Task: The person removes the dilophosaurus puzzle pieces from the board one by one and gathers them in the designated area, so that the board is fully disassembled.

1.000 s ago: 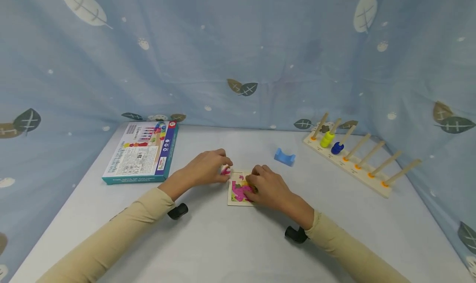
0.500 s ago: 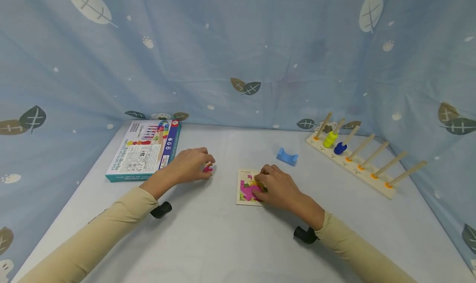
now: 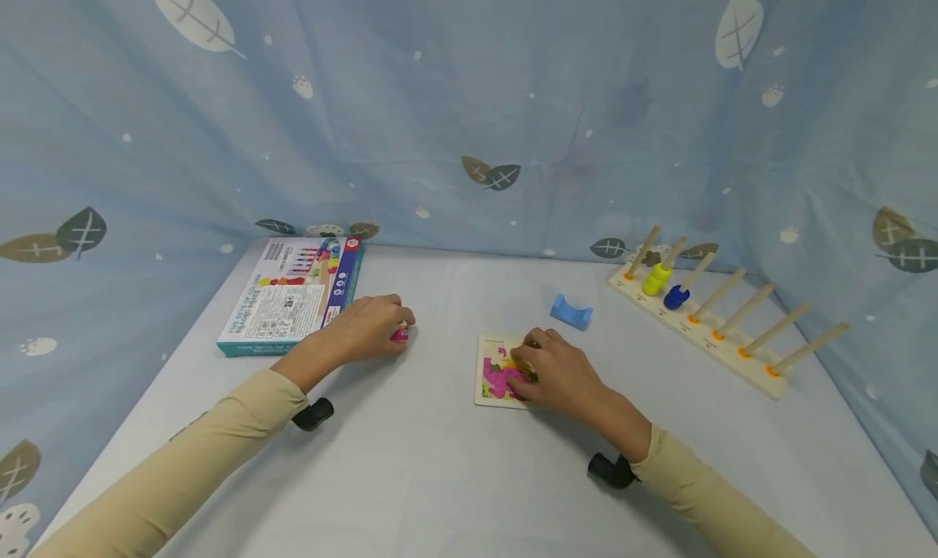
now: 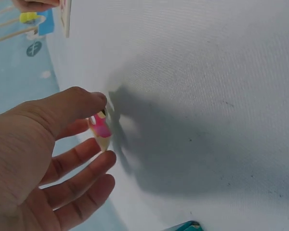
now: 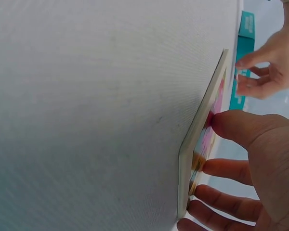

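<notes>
My left hand [image 3: 366, 330] pinches a small pink-and-white puzzle piece [image 4: 100, 126] by thumb and fingers, low over the white table beside the box. In the left wrist view the other fingers spread behind it. My right hand [image 3: 570, 376] rests on a flat wooden picture puzzle [image 3: 479, 375] with a pale rim and pink, yellow and green pieces. Thumb and fingertips touch its face in the right wrist view, the outer fingers reaching one edge. An unfilled pale slot shows near the puzzle's upper left. The palm hides the puzzle's right part.
A teal-edged toy box [image 3: 282, 314] lies at the back left, close to my left hand. Behind the puzzle sits a curved light-blue block [image 3: 572, 312]. A wooden peg stand [image 3: 721, 346] with yellow rings [image 3: 656, 279] and blue rings [image 3: 676, 297] stands at right. A patterned cloth [image 3: 410, 118] hangs behind.
My left hand has moved left, away from the puzzle to beside the box, carrying the puzzle piece. The right hand stays on the puzzle. The whole view has shifted slightly.
</notes>
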The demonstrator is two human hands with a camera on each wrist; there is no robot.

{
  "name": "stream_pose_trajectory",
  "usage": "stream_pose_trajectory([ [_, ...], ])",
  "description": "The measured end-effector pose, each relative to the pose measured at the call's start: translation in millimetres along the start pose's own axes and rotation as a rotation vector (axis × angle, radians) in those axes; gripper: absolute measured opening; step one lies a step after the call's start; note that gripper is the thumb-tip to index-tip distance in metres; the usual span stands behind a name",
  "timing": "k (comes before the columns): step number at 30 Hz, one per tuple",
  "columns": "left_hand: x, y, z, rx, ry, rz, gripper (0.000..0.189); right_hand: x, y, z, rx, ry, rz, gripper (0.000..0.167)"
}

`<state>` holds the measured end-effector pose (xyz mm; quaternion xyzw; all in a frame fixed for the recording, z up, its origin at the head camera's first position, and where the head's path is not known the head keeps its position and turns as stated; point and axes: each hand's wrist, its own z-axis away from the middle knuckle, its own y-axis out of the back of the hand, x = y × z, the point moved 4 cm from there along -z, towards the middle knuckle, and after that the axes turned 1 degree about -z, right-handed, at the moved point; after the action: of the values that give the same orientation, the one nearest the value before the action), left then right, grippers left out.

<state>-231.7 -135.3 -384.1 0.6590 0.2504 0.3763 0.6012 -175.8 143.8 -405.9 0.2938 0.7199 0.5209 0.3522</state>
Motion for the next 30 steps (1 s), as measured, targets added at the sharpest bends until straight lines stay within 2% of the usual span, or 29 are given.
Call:
stream_pose_trajectory([
  [7, -2.3, -2.0, 2.6, -0.031, -0.006, -0.005, 0.025, 0.4, -1.7, 0.5, -0.007, -0.004, -0.010, 0.041],
  [19, -2.4, -1.1, 1.9, -0.027, -0.045, -0.011, 0.019, 2.8, -1.3, 0.4, -0.032, -0.009, -0.022, 0.043],
  [24, -2.9, -1.2, 1.9, -0.043, -0.029, -0.010, 0.020, 4.1, -1.4, 1.5, -0.046, -0.014, -0.030, 0.044],
  [30, -1.7, -0.4, 1.7, -0.060, -0.008, -0.016, 0.022, 4.5, -0.3, 5.1, -0.009, -0.005, -0.038, 0.044],
])
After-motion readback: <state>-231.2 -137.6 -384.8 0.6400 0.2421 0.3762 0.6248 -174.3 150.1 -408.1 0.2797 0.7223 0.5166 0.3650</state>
